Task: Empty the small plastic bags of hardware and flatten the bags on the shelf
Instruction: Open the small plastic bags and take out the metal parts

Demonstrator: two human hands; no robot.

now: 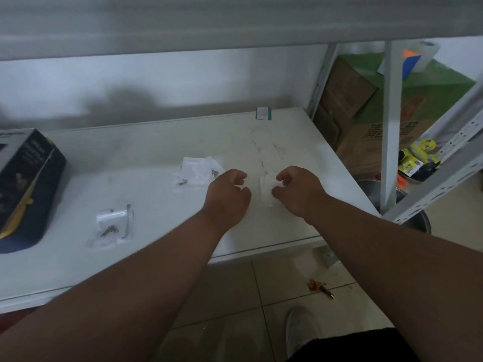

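A view from above of a person's two bare forearms reaching over a white, slightly smudged shelf board (pixel 146 257) in a grey metal rack. Between the hands lies a small clear flat plastic bag (pixel 266 190), hard to make out against the white surface. The left hand (pixel 227 197) sits just left of it with fingers loosely curled; it is unclear whether the fingertips touch the bag. The right hand (pixel 298 192) has its thumb and curled fingers at the bag's right edge, seeming to pinch it, though blur makes the contact uncertain.

Just behind and left of the left hand lies a loose heap of clear plastic bags (pixel 196 172) with a few small silver metal screws (pixel 182 182) on and beside it. Nearer the front edge, well to the left, is another small clear zip bag holding dark metal hardware (pixel 112 227). At the far left stands a tilted dark blue cardboard box with yellow print (pixel 26 186). A small green-edged square tag (pixel 263 113) lies at the back of the shelf. Beyond the rack's upright on the right are brown and green cardboard cartons (pixel 366 113). Below, a tiled floor (pixel 235 296) with a reddish stain and a white shoe (pixel 300 327)
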